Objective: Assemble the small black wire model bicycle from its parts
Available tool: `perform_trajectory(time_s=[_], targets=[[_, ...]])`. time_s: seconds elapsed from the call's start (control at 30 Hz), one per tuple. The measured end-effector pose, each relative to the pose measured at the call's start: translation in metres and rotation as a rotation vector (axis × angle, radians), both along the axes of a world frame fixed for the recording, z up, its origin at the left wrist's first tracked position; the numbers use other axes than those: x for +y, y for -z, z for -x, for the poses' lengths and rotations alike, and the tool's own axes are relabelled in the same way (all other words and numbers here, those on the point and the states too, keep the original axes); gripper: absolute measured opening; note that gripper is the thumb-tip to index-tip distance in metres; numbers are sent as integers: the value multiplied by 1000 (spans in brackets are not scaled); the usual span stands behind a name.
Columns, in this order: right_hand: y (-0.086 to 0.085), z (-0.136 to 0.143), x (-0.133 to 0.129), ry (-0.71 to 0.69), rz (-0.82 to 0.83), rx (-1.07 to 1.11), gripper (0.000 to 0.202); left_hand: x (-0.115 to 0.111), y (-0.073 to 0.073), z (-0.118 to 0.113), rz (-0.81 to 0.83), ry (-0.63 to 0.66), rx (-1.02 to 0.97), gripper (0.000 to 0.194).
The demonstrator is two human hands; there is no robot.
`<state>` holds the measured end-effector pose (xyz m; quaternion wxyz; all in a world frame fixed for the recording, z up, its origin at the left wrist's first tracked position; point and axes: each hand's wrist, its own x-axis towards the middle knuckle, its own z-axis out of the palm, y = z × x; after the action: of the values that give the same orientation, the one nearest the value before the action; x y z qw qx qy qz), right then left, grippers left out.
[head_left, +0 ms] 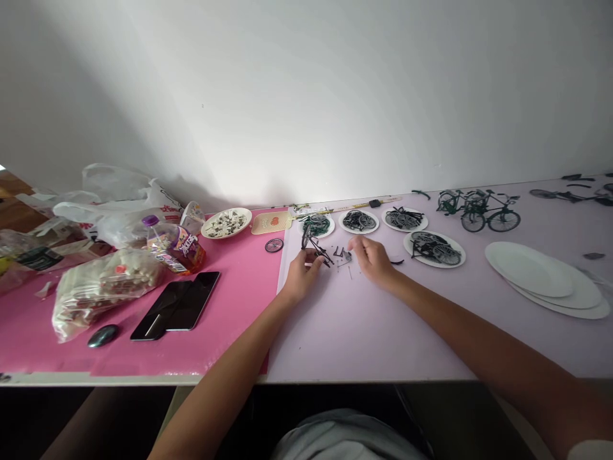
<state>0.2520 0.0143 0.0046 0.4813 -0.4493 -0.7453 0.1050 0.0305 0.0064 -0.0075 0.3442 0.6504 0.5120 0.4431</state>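
My left hand (301, 275) is closed round a dark model bicycle frame (324, 250), which stands tilted above the tabletop with a wheel at its far end. To the right of it, my right hand (371, 259) has its thumb and fingers pinched together; what they hold, if anything, is too small to make out. Small dark and metallic parts (341, 254) lie on the pale table between my hands. A loose wheel (274, 245) rests on the pink mat beyond my left hand. Plates of model bicycle parts (359, 221) stand behind my hands.
Assembled model bicycles (491, 214) stand at the back right, and white plates (531, 268) lie stacked in front. On the pink mat (230, 313) are phones (177, 306), a bottle (175, 246), a bag of parts (105, 284), a plate of small pieces (227, 223) and a fly swatter (271, 222).
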Motion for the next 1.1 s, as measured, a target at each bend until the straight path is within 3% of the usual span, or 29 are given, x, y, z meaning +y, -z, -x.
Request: perform_trajectory(time_s=[0.2,0.33,0.47,0.6,0.87,1.1], targets=[[-8,-16,14,146,-37,-89,49,0,-8,3,-44,-48,27,29],[-11,-20,16,172,72,-278,40,1,-9,4,-93,-50,51,25],[-12,-28,21,89,247,-432,31,-2,-9,3,-107,-32,84,28],[-11,-37,27,33,343,-434,27,-7,-9,0,-80,13,113,31],[7,-36,29,-67,276,-391,25,-9,-7,-1,-84,69,101,32],[9,-30,27,-44,293,-399,18,-11,-9,-1,-71,72,111,32]])
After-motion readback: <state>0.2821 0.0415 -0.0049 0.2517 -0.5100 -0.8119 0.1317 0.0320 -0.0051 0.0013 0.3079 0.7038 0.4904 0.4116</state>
